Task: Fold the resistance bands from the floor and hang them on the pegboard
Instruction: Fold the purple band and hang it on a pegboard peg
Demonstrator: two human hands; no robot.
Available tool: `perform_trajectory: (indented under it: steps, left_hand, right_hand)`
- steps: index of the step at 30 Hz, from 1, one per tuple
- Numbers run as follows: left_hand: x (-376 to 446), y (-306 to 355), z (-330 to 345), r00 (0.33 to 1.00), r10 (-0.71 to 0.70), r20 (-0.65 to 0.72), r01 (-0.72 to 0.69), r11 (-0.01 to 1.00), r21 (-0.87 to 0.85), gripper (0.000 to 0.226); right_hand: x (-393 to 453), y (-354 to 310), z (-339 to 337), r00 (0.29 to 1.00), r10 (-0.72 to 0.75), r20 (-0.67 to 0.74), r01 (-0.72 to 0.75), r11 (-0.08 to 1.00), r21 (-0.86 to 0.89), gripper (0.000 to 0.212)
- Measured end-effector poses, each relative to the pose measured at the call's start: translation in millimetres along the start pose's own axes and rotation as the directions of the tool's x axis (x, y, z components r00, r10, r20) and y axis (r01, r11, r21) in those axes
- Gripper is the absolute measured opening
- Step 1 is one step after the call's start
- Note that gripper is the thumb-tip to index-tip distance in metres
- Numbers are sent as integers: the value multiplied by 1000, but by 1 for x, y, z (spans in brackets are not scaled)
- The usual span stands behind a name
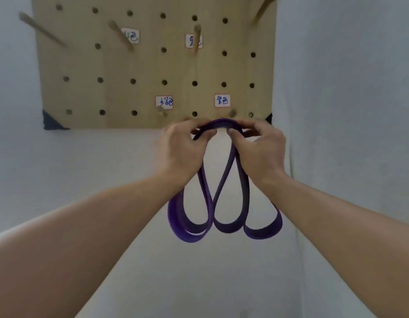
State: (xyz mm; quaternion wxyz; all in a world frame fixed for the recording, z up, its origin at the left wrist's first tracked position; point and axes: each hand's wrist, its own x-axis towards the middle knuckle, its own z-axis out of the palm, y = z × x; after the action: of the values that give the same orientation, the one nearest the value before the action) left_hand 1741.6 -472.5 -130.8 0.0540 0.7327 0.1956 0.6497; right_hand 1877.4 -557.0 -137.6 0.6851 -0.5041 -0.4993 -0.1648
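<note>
A purple resistance band point(224, 203), folded into several hanging loops, is held up in front of the wall. My left hand point(180, 152) pinches its top on the left and my right hand point(258, 150) pinches it on the right, with a short arch of band between them. The arch sits just below a wooden peg point(232, 112) at the lower right of the wooden pegboard point(134, 65); whether it touches the peg I cannot tell. A white label point(222, 101) with handwriting is stuck above that peg.
Other wooden pegs stick out of the board: one at lower middle point(161, 110), one upper middle point(196, 37), one upper left point(120, 35), one far left point(40, 29). Further handwritten labels are on the board. A white wall corner runs down the right side.
</note>
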Motion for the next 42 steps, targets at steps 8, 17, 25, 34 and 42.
perform_trajectory:
  steps: [8, 17, 25, 34, 42]
  left_hand:
    - [57, 18, 29, 998, -56, -19, 59, 982, 178, 22]
    - [62, -9, 62, 987, -116, 108, 99, 983, 152, 18]
    - [79, -33, 83, 981, -132, 139, 101, 972, 212, 22]
    - [78, -25, 80, 940, -231, 252, 160, 948, 274, 28]
    - [4, -29, 5, 787, -259, 560, 142, 959, 244, 94]
  right_hand:
    - [72, 1, 5, 998, 54, -27, -55, 998, -16, 15]
    - [79, 43, 21, 999, 2, 33, 0, 997, -76, 26]
    - [105, 54, 36, 995, 55, 79, -39, 981, -191, 20]
    - [102, 55, 39, 977, 173, 122, -133, 950, -284, 40]
    - [13, 44, 17, 969, 211, 132, -127, 875, -466, 31]
